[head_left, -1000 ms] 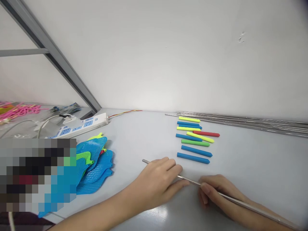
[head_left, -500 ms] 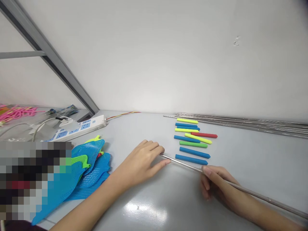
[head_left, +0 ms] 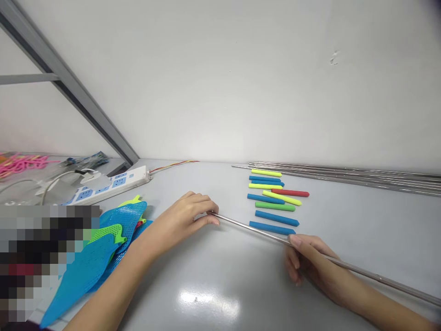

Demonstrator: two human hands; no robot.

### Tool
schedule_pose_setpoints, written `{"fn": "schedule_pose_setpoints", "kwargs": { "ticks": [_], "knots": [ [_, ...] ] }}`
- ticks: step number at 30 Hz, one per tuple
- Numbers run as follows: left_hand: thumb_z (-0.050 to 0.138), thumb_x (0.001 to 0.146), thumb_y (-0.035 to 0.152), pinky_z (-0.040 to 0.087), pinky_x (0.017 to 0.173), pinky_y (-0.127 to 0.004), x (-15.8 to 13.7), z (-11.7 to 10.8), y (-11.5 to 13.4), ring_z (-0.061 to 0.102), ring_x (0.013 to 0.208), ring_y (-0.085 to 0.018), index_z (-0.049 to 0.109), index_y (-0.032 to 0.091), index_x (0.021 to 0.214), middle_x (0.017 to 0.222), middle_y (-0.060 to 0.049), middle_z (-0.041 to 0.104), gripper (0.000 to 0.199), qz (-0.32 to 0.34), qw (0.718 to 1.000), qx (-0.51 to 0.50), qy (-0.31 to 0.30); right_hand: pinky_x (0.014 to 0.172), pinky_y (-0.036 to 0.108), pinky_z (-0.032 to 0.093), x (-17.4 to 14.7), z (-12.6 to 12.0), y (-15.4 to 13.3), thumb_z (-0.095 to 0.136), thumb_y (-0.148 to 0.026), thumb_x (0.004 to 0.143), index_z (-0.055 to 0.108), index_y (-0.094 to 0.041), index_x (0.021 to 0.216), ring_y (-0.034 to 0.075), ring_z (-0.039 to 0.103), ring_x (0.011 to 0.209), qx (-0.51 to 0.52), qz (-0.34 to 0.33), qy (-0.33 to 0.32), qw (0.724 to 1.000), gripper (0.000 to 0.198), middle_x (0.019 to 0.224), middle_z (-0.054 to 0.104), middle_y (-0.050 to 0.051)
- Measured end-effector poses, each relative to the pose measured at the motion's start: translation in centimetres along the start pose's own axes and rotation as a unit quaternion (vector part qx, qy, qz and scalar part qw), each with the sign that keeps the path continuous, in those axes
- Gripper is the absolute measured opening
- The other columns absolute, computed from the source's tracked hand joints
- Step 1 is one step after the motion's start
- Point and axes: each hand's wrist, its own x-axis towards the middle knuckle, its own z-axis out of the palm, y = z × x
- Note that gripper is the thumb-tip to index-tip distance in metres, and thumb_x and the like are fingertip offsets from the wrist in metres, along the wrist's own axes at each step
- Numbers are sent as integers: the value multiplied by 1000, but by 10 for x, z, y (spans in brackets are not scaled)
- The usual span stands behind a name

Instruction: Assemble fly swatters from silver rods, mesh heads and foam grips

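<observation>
A thin metal rod (head_left: 251, 228) slants from the middle of the table to the lower right edge of the view. My left hand (head_left: 193, 212) pinches its far left end between thumb and fingers. Further down the rod, my right hand (head_left: 315, 264) is closed round it, thumb on top, with the rod passing on along my forearm. Just beyond the rod lie several coloured sticks with pointed ends, among them a blue stick (head_left: 272, 227), a green stick (head_left: 274, 206) and a red stick (head_left: 291, 192).
More metal rods (head_left: 344, 174) lie along the wall at the back right. On the left are blue and green mesh fly-swatter heads (head_left: 127, 220), a white power strip (head_left: 120, 184) with cables, and pink strands (head_left: 25, 163). A grey frame post (head_left: 86, 99) leans across the left.
My left hand has moved left and slightly away from me, staying on the rod's end. More rod shows between my hands. My right hand has stayed nearly in place.
</observation>
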Motion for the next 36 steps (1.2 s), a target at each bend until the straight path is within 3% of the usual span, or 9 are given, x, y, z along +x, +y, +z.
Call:
{"fn": "schedule_pose_setpoints", "kwargs": {
  "ticks": [10,18,36],
  "knots": [
    [35,91,23,34,75,-28,-2,3,-7,51,73,-13,55,20,84,75,1,57,21,11,1000,17,-7,54,24,38,0,-1,1,32,-39,91,47,-16,61,11,48,53,16,-3,-4,1000,42,55,54,1],
    [34,86,8,33,73,-27,2,11,-7,52,71,-12,54,19,79,73,2,57,23,38,997,38,-46,57,25,40,-3,7,-1,31,-44,90,47,-17,66,12,49,58,-106,5,-48,993,40,64,57,2],
    [29,83,2,33,73,-29,2,15,-3,49,68,-13,51,17,80,74,0,55,27,72,992,81,-66,56,25,41,-5,4,0,32,-42,91,49,-15,67,11,49,56,-63,6,-54,997,40,64,58,2]
  ]
}}
